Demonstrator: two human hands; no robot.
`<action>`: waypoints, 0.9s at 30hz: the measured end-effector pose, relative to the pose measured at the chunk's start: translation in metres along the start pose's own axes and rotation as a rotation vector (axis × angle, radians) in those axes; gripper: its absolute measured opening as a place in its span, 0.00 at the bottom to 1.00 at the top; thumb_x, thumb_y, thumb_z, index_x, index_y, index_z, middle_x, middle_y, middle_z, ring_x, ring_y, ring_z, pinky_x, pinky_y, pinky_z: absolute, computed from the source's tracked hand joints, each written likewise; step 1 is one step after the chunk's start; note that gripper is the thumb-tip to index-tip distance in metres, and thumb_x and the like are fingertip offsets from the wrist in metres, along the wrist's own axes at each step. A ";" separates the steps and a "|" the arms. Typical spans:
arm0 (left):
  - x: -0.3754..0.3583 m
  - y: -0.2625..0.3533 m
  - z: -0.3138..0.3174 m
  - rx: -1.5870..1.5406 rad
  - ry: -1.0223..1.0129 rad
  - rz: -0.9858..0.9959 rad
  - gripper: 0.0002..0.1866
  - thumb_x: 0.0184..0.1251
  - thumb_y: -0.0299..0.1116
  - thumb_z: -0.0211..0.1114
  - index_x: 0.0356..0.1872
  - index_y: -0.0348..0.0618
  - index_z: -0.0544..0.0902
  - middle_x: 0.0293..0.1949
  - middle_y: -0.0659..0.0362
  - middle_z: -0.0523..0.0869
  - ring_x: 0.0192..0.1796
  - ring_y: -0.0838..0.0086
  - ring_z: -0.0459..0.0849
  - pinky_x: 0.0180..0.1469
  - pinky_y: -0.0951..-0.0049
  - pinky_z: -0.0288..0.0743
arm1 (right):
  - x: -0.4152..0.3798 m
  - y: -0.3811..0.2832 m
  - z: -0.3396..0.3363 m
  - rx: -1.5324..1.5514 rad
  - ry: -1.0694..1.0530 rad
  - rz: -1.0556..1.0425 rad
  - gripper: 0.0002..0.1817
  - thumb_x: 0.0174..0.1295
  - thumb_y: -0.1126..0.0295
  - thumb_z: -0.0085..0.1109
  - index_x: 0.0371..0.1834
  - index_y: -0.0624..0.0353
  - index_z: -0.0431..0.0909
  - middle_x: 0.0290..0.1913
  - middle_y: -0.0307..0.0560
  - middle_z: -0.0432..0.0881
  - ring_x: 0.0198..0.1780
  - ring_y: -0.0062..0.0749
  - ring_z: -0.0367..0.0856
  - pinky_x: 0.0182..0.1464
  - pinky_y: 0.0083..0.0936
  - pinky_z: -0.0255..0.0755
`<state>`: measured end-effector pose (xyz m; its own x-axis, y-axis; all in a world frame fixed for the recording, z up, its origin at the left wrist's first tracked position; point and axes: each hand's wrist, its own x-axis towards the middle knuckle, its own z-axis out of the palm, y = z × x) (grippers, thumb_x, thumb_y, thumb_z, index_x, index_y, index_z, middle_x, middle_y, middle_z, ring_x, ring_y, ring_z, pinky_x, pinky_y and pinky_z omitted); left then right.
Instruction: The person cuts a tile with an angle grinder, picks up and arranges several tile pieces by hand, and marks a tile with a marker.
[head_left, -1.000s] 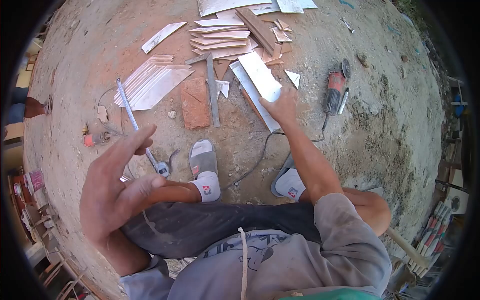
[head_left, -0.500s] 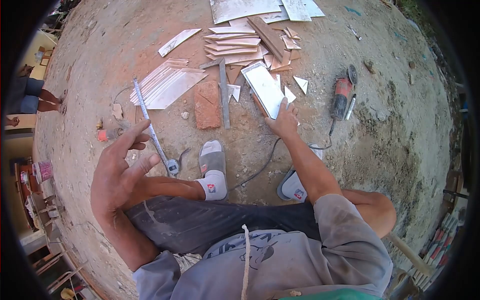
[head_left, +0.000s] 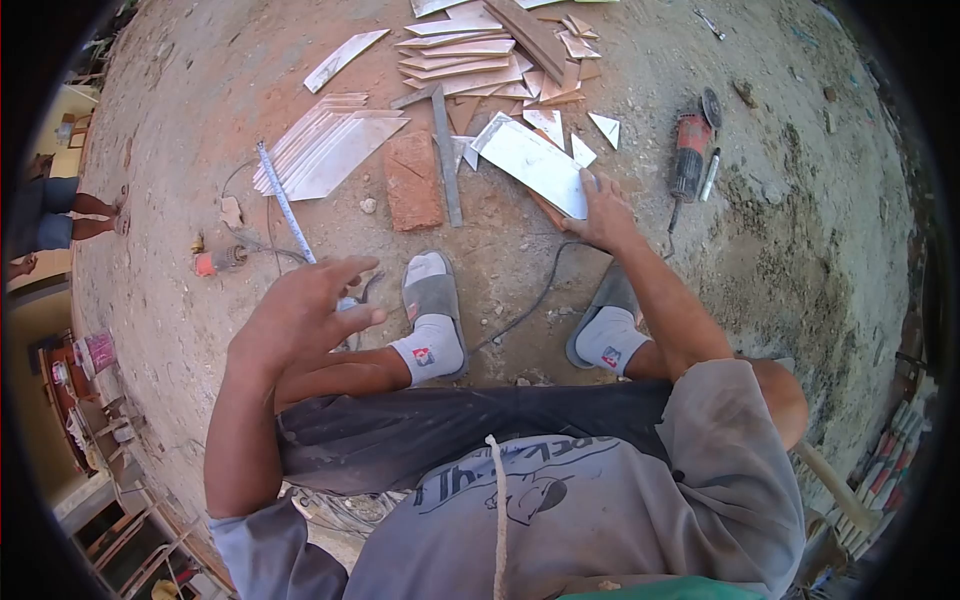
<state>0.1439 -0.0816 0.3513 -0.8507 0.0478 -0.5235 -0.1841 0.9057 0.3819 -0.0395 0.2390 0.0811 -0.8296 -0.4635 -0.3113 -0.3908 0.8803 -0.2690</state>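
Note:
My right hand (head_left: 604, 212) grips the near right end of a white tile (head_left: 530, 162), which lies slanted over a reddish-brown piece. Open and raised in front of my left knee, my left hand (head_left: 305, 312) has its fingers and thumb apart and holds nothing. It partly covers the case of a tape measure (head_left: 284, 205), whose blade stretches out toward a fanned stack of cut tiles (head_left: 335, 155). A red brick (head_left: 412, 180) and a metal square (head_left: 446, 160) lie left of the white tile.
An angle grinder (head_left: 690, 155) and a marker (head_left: 711, 174) lie to the right, tile offcuts (head_left: 606, 128) nearby. More tile strips (head_left: 455, 62) and a brown bar (head_left: 527, 40) are farther out. A red tool (head_left: 218, 261) sits left. A cable crosses between my feet. Someone's legs (head_left: 90, 208) show far left.
My right hand has turned the white tile so its near end swings right. My left hand has lowered and come right, over the tape measure case. My right foot has shifted; the view has tilted.

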 end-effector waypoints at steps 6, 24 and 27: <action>0.150 -0.032 0.082 0.086 -0.019 0.170 0.31 0.63 0.51 0.64 0.61 0.40 0.78 0.52 0.44 0.85 0.57 0.51 0.82 0.60 0.58 0.74 | -0.011 -0.007 0.010 -0.025 0.142 0.057 0.53 0.48 0.49 0.74 0.75 0.56 0.56 0.73 0.58 0.60 0.75 0.55 0.56 0.75 0.47 0.51; 0.323 -0.016 0.194 -1.385 0.270 -0.521 0.22 0.73 0.45 0.60 0.57 0.38 0.76 0.50 0.54 0.85 0.47 0.66 0.85 0.49 0.64 0.75 | -0.013 -0.015 0.012 0.014 0.356 0.056 0.50 0.50 0.48 0.72 0.71 0.65 0.59 0.68 0.62 0.62 0.72 0.58 0.57 0.72 0.49 0.52; 0.324 -0.008 0.204 -1.468 0.479 -0.516 0.21 0.71 0.42 0.63 0.48 0.30 0.80 0.36 0.56 0.85 0.32 0.70 0.85 0.24 0.75 0.69 | 0.012 -0.028 0.002 -0.018 0.210 0.027 0.47 0.50 0.49 0.71 0.67 0.68 0.62 0.62 0.62 0.66 0.67 0.57 0.62 0.70 0.47 0.56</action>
<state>-0.0299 0.0121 0.0234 -0.5686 -0.4989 -0.6541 -0.5283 -0.3880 0.7552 -0.0379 0.2087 0.0835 -0.9040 -0.4102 -0.1207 -0.3731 0.8945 -0.2462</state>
